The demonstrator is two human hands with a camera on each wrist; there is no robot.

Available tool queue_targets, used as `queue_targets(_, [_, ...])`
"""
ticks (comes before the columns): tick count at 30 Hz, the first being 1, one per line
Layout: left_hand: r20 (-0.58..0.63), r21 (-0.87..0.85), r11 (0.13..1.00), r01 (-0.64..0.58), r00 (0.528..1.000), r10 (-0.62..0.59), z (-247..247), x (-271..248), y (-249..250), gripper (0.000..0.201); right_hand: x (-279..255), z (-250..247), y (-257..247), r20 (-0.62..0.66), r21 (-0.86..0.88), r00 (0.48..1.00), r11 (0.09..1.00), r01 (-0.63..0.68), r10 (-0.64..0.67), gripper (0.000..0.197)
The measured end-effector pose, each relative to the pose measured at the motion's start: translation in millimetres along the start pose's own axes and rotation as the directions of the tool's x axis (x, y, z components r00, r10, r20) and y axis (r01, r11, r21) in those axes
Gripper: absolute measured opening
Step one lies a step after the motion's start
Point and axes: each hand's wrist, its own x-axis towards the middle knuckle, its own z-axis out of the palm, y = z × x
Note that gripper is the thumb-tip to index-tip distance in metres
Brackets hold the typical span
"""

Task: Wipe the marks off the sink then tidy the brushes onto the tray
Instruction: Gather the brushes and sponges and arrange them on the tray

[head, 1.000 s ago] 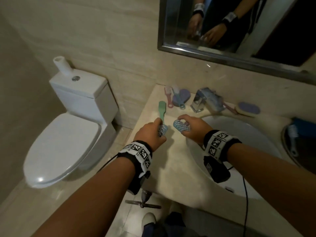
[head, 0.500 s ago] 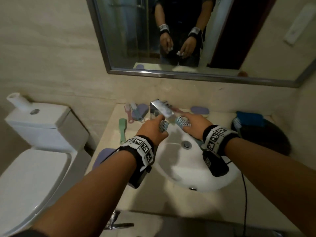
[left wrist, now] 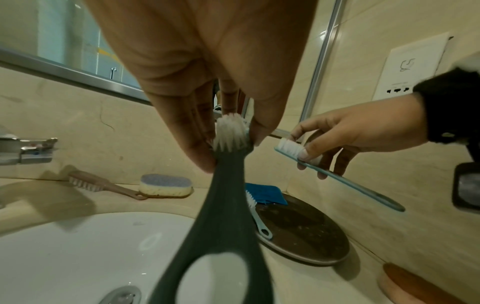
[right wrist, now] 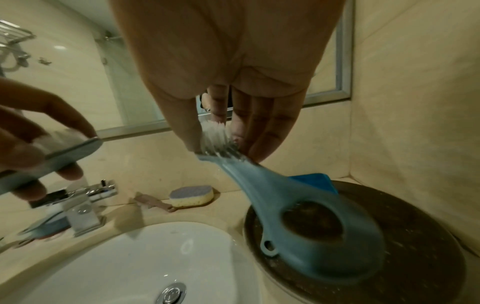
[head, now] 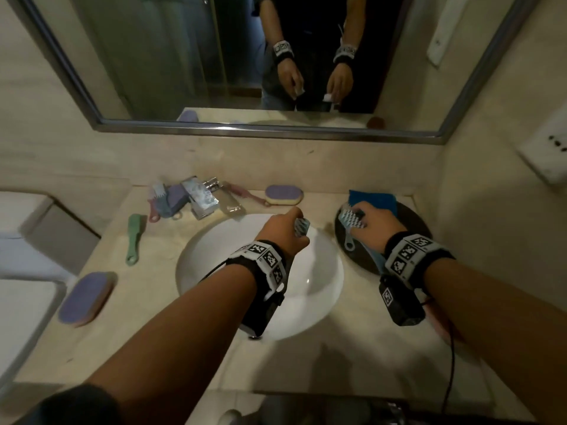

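My left hand [head: 302,228] pinches the bristle head of a dark grey brush [left wrist: 221,205] above the sink's [head: 214,256] right rim; its handle hangs down. My right hand [head: 360,214] pinches a light blue brush [right wrist: 298,216] by the bristle end, over the left part of the dark round tray [head: 411,228]. On the tray lie a small light blue brush [left wrist: 255,214] and a blue cloth [head: 372,197]. A green brush [head: 134,237] lies on the counter left of the sink. A pink brush [head: 245,193] lies behind it.
The tap [head: 204,197] stands behind the basin, with more brushes [head: 165,199] to its left. One purple sponge [head: 283,194] sits at the back and another [head: 87,297] at the front left. The wall with a socket [head: 552,142] closes the right side. A toilet is at the left.
Both hands have carried their brushes from the left counter across the basin to the right. My right hand is now over the tray. My head has turned right.
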Motion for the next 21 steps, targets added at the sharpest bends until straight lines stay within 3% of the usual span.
queue_targets(8, [0.024,-0.028,1.000,0.003,1.000,-0.002,18,31,19,0.042,12,1,35,-0.038,0.049,0.997,0.996,-0.071,0.073,0.023])
queue_targets(15, [0.076,-0.124,0.992,-0.034,0.996,0.044,45,77,31,0.046,42,-17,53,-0.057,0.077,0.984,0.983,-0.165,0.170,0.025])
queue_targets(21, [0.146,-0.230,0.973,0.036,0.989,-0.002,68,121,36,0.043,73,-12,67,-0.074,0.161,0.960,0.954,-0.255,0.269,0.030])
